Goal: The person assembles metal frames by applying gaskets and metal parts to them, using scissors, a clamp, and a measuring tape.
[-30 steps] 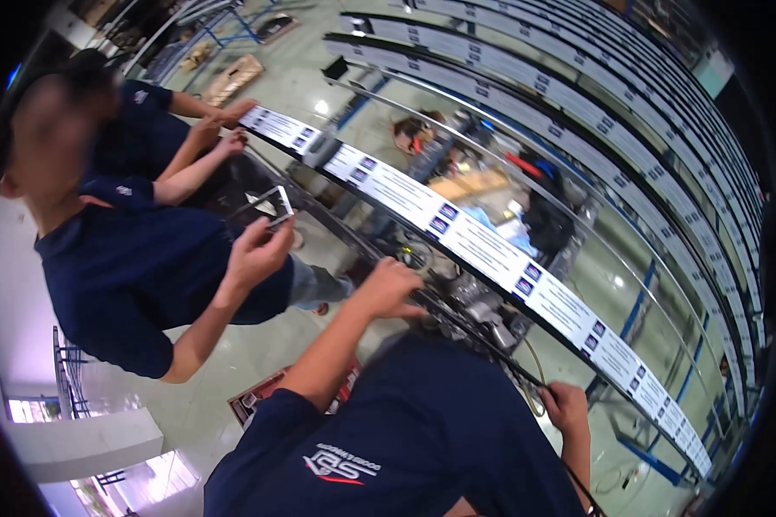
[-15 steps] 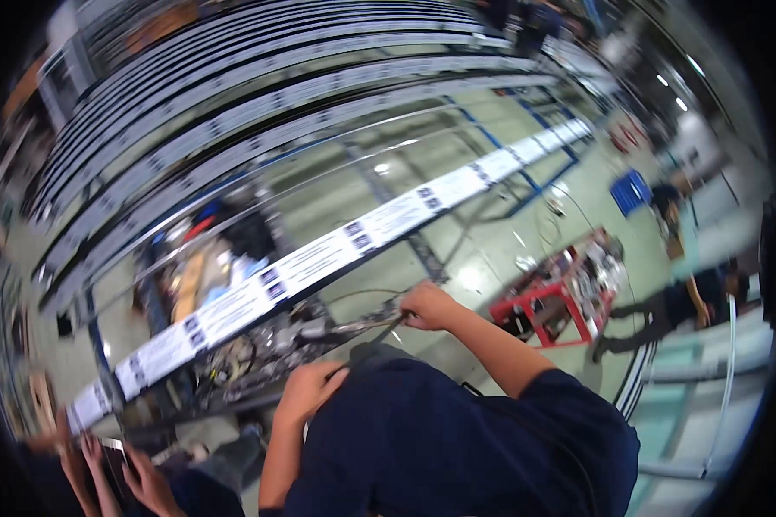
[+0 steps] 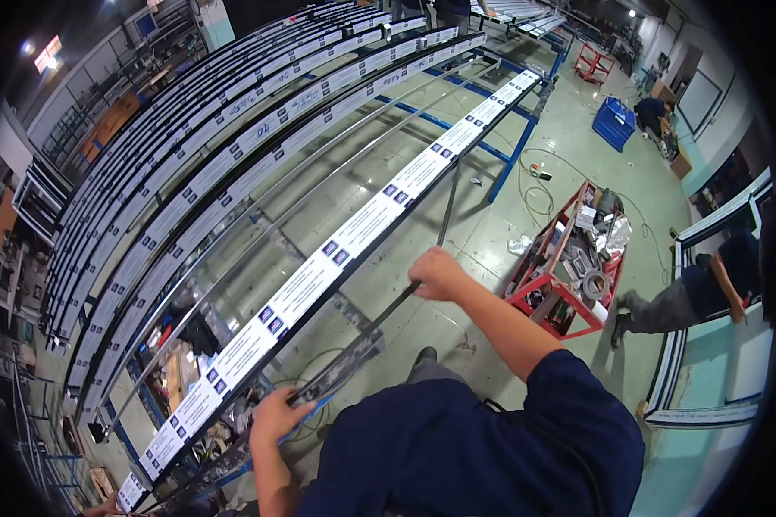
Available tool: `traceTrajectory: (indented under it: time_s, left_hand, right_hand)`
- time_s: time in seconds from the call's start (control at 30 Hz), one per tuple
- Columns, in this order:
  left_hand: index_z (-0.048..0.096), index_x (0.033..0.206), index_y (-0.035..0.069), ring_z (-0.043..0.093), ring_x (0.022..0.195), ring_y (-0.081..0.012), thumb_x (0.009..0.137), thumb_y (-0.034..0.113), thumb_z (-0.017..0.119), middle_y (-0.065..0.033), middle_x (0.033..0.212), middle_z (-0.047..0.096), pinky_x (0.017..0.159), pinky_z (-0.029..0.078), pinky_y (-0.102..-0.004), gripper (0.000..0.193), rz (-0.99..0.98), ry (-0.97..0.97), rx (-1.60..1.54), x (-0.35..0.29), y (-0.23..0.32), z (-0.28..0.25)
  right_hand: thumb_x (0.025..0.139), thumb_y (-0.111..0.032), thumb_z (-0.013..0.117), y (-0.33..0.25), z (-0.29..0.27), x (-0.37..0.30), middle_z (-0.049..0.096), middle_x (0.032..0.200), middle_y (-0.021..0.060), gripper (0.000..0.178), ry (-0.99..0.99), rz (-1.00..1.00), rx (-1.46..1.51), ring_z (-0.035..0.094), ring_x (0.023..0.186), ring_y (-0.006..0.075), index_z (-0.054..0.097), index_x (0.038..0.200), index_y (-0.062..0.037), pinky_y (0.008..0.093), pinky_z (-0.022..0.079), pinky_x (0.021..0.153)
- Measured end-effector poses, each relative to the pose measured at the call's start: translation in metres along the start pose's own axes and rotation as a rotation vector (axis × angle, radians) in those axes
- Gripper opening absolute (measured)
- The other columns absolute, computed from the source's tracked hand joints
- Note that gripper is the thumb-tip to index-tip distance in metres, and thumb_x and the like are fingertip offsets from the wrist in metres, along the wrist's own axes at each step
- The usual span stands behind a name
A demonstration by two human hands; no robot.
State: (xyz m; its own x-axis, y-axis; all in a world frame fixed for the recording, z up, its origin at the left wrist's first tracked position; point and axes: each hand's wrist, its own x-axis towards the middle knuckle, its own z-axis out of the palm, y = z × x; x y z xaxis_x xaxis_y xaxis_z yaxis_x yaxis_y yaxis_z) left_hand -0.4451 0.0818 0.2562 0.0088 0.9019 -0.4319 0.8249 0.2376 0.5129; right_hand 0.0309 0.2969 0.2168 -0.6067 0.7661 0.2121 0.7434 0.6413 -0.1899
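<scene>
A long, thin dark strip [image 3: 393, 308] runs slantwise between my hands and on up beside a long profile. My right hand [image 3: 440, 274] is closed round it in front of my body. Lower and to the left, my left hand [image 3: 274, 417] grips the strip nearer to me, its fingers partly hidden. The profile [image 3: 366, 220], covered in white printed film with dark edges, lies slanted across blue trestles just beyond both hands. Whether the strip touches the profile at its far part I cannot tell.
Many similar film-covered profiles [image 3: 259, 129] lie in rows at the left. A red tool carrier [image 3: 569, 332] full of tools and tape stands at my right, a blue crate [image 3: 614, 125] farther off. A cable crosses the floor. Another person [image 3: 707, 289] is beside a frame at the right.
The view has turned and sharpened. My left hand has moved left, away from my body, and the strip now shows between both hands. The other person's hands at lower left have mostly left view.
</scene>
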Motion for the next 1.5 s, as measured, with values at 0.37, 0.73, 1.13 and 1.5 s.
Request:
traceTrajectory:
  time_s: [0.37,0.73,1.13,1.5]
  left_hand:
    - [0.053,0.154,-0.001,0.065,0.130,-0.0258,0.111,0.067,0.043,-0.0203,0.150,0.064,0.110,0.049,-0.0405,0.081,0.064,-0.669,-0.665,0.329,0.415,0.102]
    - [0.061,0.149,0.003,0.058,0.069,-0.0077,0.114,0.022,0.054,0.0001,0.088,0.068,0.064,0.049,-0.0257,0.040,0.361,-0.601,-0.703,0.453,0.471,0.174]
    - [0.062,0.150,0.001,0.065,0.087,-0.0088,0.111,0.022,0.063,-0.0017,0.099,0.074,0.080,0.055,-0.0258,0.044,0.257,-1.005,-0.557,0.599,0.491,0.091]
    - [0.066,0.140,0.001,0.071,0.115,-0.0252,0.098,0.034,0.079,-0.0163,0.128,0.073,0.102,0.055,-0.0369,0.055,0.596,-0.458,-0.369,0.739,0.831,0.188]
  right_hand:
    - [0.076,-0.029,0.080,0.059,-0.047,-0.010,0.073,0.102,0.0063,0.027,-0.122,-0.287,0.089,0.068,0.108,0.0294,0.075,0.100,-0.0153,0.0498,0.050,0.099]
    - [0.102,-0.039,0.076,0.406,-0.012,0.036,0.071,0.094,0.0105,0.036,0.608,1.284,1.419,0.072,0.092,0.0271,0.072,0.112,-0.0047,0.0403,0.058,0.084]
    - [0.112,-0.032,0.061,0.676,-0.109,0.015,0.039,0.061,-0.0076,0.025,1.131,0.624,2.373,0.036,0.052,0.0074,0.060,0.092,-0.0185,0.0241,0.035,0.050]
    - [0.106,-0.033,0.071,0.838,-0.091,0.085,0.059,0.079,-0.0062,0.017,0.872,0.929,2.202,0.059,0.064,0.0127,0.065,0.113,-0.0188,0.0396,0.057,0.076]
